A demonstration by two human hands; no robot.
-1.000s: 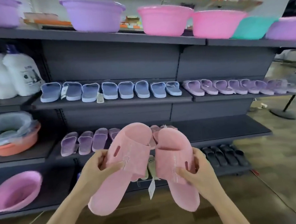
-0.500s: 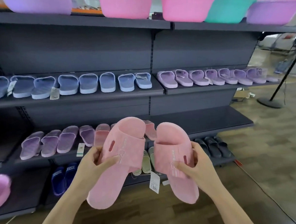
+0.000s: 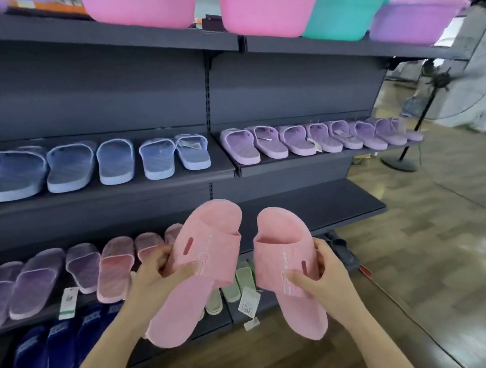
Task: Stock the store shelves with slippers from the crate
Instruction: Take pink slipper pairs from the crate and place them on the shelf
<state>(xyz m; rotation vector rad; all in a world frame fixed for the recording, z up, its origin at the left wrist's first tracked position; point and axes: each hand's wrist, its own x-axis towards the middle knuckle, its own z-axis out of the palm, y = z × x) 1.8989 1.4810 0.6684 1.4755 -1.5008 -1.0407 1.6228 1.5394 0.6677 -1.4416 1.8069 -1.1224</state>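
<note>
I hold a pair of pink slippers in front of the dark shelving. My left hand (image 3: 156, 273) grips the left pink slipper (image 3: 201, 261) by its strap. My right hand (image 3: 323, 273) grips the right pink slipper (image 3: 287, 261) the same way, toes pointing up toward the shelves. A white price tag (image 3: 248, 301) dangles between them. Behind the pair, the lower shelf (image 3: 338, 206) carries purple and pink slippers (image 3: 115, 267) on its left half, while its right half is bare. The crate is out of view.
The middle shelf holds blue slippers (image 3: 71, 167) at left and lilac slippers (image 3: 319, 138) at right. Plastic basins (image 3: 261, 10) sit on the top shelf. Dark blue slippers (image 3: 60, 349) and green slippers (image 3: 243, 281) fill the bottom shelf. A standing fan (image 3: 421, 114) is at the right on wooden floor.
The view has shifted right along the shelves and come closer. Both hands keep their hold on the pink slippers, which have spread slightly apart.
</note>
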